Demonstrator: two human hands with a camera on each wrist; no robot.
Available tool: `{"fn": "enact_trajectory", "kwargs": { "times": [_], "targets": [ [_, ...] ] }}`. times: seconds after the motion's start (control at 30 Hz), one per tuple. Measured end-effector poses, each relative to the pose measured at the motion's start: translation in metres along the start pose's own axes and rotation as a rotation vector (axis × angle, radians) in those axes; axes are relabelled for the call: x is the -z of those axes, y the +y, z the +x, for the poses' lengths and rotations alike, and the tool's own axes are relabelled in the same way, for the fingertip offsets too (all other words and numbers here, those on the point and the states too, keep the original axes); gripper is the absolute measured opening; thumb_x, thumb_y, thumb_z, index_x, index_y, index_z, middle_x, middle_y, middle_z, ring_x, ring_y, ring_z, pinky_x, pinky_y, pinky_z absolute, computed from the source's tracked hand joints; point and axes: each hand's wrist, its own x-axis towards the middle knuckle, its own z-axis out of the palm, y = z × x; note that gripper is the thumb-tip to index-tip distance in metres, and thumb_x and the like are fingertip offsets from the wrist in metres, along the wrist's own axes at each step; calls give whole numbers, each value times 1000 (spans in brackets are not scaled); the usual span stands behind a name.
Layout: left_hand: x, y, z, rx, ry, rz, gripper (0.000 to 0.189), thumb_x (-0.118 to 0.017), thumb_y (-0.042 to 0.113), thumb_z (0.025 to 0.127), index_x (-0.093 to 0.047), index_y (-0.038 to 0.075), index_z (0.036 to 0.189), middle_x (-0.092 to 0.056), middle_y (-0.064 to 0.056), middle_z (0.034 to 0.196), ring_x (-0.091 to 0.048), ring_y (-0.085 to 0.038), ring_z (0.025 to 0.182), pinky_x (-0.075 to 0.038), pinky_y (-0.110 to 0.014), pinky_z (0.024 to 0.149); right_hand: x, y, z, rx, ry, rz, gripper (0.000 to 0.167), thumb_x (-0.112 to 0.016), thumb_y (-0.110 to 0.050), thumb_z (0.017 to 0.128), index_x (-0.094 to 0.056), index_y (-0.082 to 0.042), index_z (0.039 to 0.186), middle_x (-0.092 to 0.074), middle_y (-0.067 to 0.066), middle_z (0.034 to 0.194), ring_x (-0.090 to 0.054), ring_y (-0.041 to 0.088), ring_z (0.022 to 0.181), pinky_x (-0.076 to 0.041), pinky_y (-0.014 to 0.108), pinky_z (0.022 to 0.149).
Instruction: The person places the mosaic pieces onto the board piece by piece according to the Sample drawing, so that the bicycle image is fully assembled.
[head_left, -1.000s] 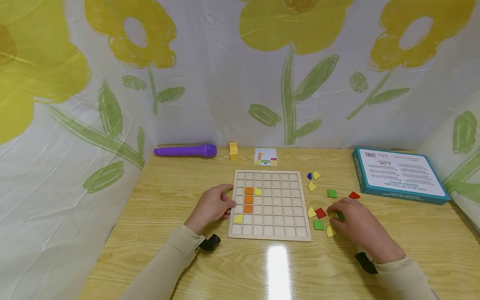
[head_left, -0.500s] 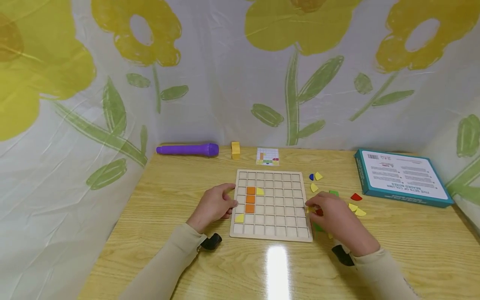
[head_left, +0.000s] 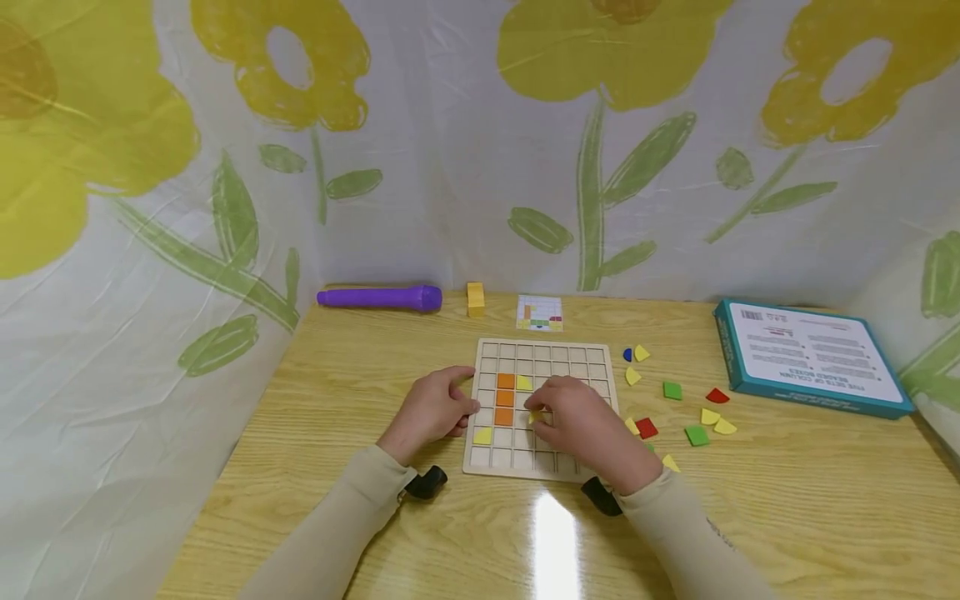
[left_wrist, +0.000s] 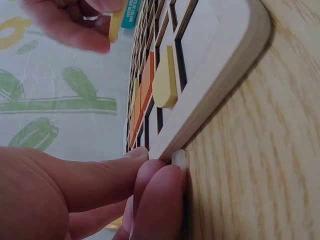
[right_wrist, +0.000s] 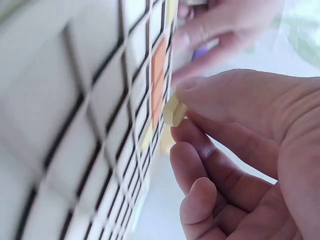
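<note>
A wooden grid board [head_left: 491,458] lies on the table with a column of orange squares [head_left: 505,398] and two yellow pieces in its cells, one of them a yellow quarter-round [head_left: 482,436] at lower left. My left hand [head_left: 429,412] holds the board's left edge, the thumb on top and fingertips at its side. Over the middle of the board, my right hand [head_left: 588,423] pinches a small yellow tile [right_wrist: 175,111] between thumb and index finger. The tile is apart from the board in the left wrist view. Most of it is hidden in the head view.
Loose green, red, yellow and blue tiles, such as a green square [head_left: 697,435], lie right of the board. Behind stand a purple microphone-shaped object [head_left: 380,297], a yellow block [head_left: 476,299], a pattern card [head_left: 539,313] and a teal box [head_left: 813,354].
My right hand has gone left from the loose tiles to above the board, carrying a yellow tile. A green square and yellow pieces at right are now uncovered. The left hand keeps its place.
</note>
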Motion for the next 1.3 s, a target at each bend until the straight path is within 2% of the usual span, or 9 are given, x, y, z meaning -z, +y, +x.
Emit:
{"fn": "enact_trajectory", "kwargs": {
  "times": [0.17, 0.37, 0.63, 0.83, 1.13, 1.3],
  "targets": [
    [0, 1, -1, -2, -2, -3, 63, -77, 5, 99, -56, 14, 157, -69, -10, 91, -65, -19, 63, -60, -29, 59, -16, -12, 8, 89, -22, 24, 14, -83, -7, 90, -84, -8, 104, -77, 1, 103, -70, 19, 99, -62, 39, 92],
    [1, 1, -1, -7, 2, 11, 62, -76, 5, 100, -56, 14, 157, -69, -9, 90, -65, -18, 63, -59, -29, 59, -28, -18, 12, 140, -21, 17, 16, -81, -3, 87, -84, -7, 102, -76, 2, 98, -68, 18, 93, -61, 36, 84],
    [1, 1, 0, -1, 0, 20, 63, -77, 6, 99, -56, 14, 158, -68, -8, 88, -65, -18, 61, -59, -29, 58, -35, -23, 13, 146, -22, -11, 14, -83, -7, 89, -85, -12, 103, -73, -2, 97, -63, 13, 90, -59, 30, 80],
    [0, 0, 1, -11, 3, 32, 62, -77, 5, 99, -56, 14, 157, -69, -8, 86, -65, -18, 61, -58, -29, 58, -35, -23, 12, 138, -23, -15, 14, -83, -7, 90, -85, -13, 102, -72, -2, 97, -63, 13, 90, -59, 30, 80],
    [2, 0, -1, -9, 4, 47, 62, -77, 6, 99, -56, 13, 157, -69, -9, 85, -65, -18, 60, -58, -28, 57, -38, -26, 11, 170, 2, -32, 15, -81, -4, 89, -85, -12, 101, -70, -1, 95, -61, 14, 88, -58, 30, 78],
    [1, 0, 0, -18, 3, 59, 61, -77, 8, 100, -56, 14, 157, -72, -8, 88, -67, -18, 61, -57, -28, 57, -38, -26, 11, 154, 2, -48, 16, -83, -5, 89, -85, -13, 102, -69, -2, 96, -61, 15, 90, -59, 32, 79]
  ]
}}
